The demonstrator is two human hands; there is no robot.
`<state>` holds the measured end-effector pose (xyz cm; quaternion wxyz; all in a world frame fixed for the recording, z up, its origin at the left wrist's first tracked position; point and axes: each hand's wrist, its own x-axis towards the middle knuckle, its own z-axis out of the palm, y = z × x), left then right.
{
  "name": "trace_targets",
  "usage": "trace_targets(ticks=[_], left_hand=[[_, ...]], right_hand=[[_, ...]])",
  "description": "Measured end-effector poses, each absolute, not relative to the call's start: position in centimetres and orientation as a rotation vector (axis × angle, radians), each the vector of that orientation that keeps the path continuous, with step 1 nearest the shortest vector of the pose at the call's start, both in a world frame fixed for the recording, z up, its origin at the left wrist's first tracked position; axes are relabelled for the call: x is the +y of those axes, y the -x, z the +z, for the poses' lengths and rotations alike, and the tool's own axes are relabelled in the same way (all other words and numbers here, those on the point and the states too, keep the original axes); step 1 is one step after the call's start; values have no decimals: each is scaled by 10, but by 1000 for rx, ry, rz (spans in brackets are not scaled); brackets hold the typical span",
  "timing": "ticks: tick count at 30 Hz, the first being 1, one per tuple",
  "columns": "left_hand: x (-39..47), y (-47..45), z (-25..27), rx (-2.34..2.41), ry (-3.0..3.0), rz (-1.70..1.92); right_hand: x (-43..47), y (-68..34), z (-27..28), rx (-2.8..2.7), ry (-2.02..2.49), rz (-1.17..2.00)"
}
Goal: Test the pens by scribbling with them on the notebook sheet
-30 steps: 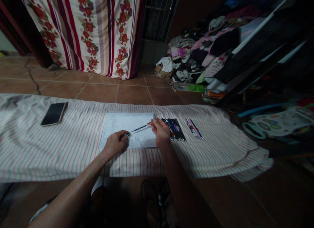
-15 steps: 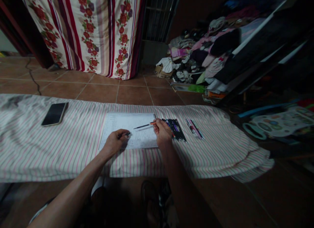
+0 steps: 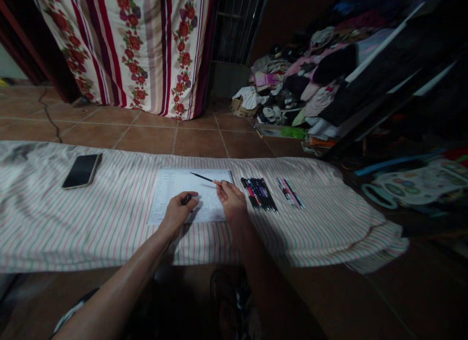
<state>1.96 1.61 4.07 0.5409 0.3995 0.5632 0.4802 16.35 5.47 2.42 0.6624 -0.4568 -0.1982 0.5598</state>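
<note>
My right hand [image 3: 231, 198] pinches a slim dark pen [image 3: 204, 177] by its orange part. The pen's thin end points to the far left, raised over the white sheet of the spiral notebook [image 3: 164, 196]. My left hand [image 3: 180, 207] is closed around a short black piece [image 3: 186, 199], like a pen cap, mostly hidden by the fingers. It is above the notebook's near edge, left of my right hand. Just right of the notebook lies a row of several pens [image 3: 261, 193], mostly black. Farther right, a smaller group of pens [image 3: 290, 193] includes a pink one.
A striped cloth [image 3: 109, 223] covers the low surface under everything. On its left part rests a phone [image 3: 81, 171]. Beyond are a tiled floor [image 3: 153, 135], a flowered curtain [image 3: 146, 52] and a heap of clothes [image 3: 292, 81]. A pale patterned board [image 3: 420, 181] stands at right.
My right hand has moved left with the pen, whose thin end has swung up and away from me. My left hand has shifted slightly right, its fingers turned more around the black piece.
</note>
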Motion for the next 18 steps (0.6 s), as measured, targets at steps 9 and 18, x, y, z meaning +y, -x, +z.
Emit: trace_targets(ticks=[9, 18], left_hand=[[24, -30, 39, 1258, -740, 1328], [26, -27, 40, 1319, -752, 1347]], right_hand=[[36, -138, 21, -599, 1034, 1441], [32, -136, 23, -801, 1157, 1477]])
